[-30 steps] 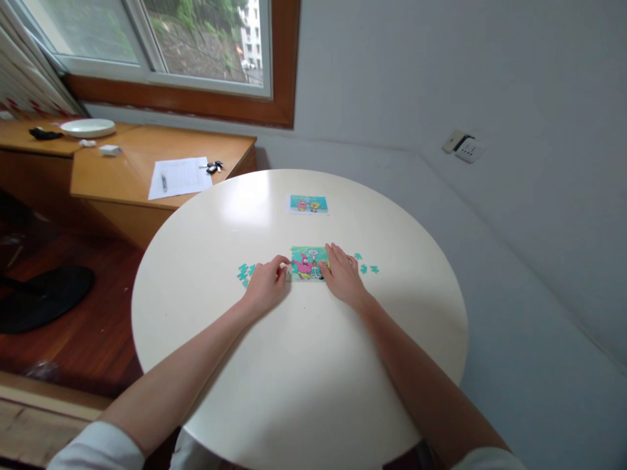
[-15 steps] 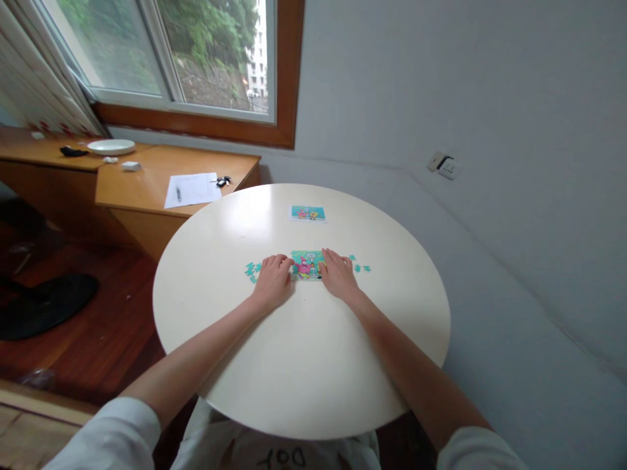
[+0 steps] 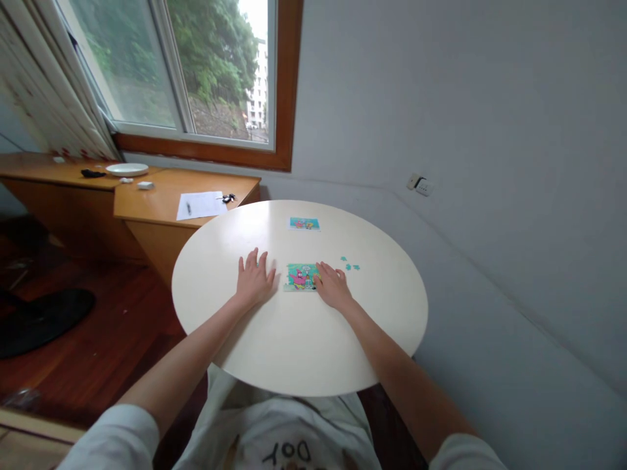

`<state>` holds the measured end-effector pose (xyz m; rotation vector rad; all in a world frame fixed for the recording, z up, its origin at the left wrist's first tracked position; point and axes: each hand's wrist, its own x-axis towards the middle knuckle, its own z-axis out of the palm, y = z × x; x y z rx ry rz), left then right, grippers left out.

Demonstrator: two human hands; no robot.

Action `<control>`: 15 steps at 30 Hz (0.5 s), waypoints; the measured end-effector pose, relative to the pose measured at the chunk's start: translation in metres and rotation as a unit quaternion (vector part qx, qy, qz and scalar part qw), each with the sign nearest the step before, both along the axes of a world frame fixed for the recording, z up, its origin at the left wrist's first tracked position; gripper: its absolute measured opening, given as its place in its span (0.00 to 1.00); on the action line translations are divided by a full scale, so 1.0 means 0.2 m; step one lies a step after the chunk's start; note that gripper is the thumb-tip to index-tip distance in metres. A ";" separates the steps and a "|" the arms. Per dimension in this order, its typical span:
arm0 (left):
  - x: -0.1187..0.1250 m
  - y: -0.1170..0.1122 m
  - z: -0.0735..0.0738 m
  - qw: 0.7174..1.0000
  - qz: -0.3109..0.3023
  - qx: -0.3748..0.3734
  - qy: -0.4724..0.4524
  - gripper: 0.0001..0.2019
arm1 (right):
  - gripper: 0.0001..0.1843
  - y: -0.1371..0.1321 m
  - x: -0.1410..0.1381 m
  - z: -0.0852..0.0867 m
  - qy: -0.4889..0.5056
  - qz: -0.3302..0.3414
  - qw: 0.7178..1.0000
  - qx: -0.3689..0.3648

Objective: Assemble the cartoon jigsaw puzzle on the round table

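Note:
A small, partly assembled cartoon jigsaw puzzle (image 3: 300,276) lies near the middle of the round cream table (image 3: 298,352). My left hand (image 3: 253,281) rests flat on the table just left of it, fingers spread, covering the spot where loose pieces lay. My right hand (image 3: 333,286) lies palm down at the puzzle's right edge, fingertips touching it. A few loose teal pieces (image 3: 349,264) sit to the right. A small reference picture (image 3: 304,224) lies farther back on the table.
A wooden desk (image 3: 161,196) left of the table carries a paper sheet (image 3: 200,204), keys (image 3: 227,198) and a white plate (image 3: 127,169). A window (image 3: 196,72) is behind it. Grey walls close the right side, with a socket (image 3: 420,185). A dark chair base (image 3: 39,313) sits on the floor.
The camera has pulled back and up. My left hand has slid left off the puzzle's edge and flattened over the loose pieces. The right hand stays at the puzzle's right edge.

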<state>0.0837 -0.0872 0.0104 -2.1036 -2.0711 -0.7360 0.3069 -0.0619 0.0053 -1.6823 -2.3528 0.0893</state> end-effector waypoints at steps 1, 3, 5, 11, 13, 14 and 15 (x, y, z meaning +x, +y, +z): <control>-0.02 0.01 0.00 1.000 -0.002 -0.012 -0.013 0.26 | 0.27 -0.01 0.00 0.00 0.000 -0.001 1.000 -0.001; -0.04 0.04 -0.01 0.999 -0.017 -0.035 -0.031 0.26 | 0.27 -0.04 0.00 0.00 0.001 0.000 1.000 -0.002; -0.05 0.07 -0.01 0.996 -0.023 -0.074 -0.044 0.26 | 0.27 -0.05 0.00 0.00 0.003 -0.001 1.000 -0.001; -0.04 0.08 -0.04 0.990 -0.072 -0.109 -0.053 0.23 | 0.27 -0.07 -0.01 0.01 0.008 -0.009 1.000 -0.010; -0.04 0.07 -0.04 0.989 -0.084 -0.102 -0.063 0.20 | 0.27 -0.07 -0.01 0.01 0.011 -0.008 1.000 -0.010; -0.05 0.07 -0.04 0.989 -0.088 -0.097 -0.072 0.19 | 0.27 -0.07 -0.01 0.01 0.014 -0.008 1.000 -0.008; -0.05 0.07 -0.04 0.988 -0.091 -0.092 -0.083 0.18 | 0.27 -0.07 -0.01 0.01 0.017 -0.007 1.000 -0.007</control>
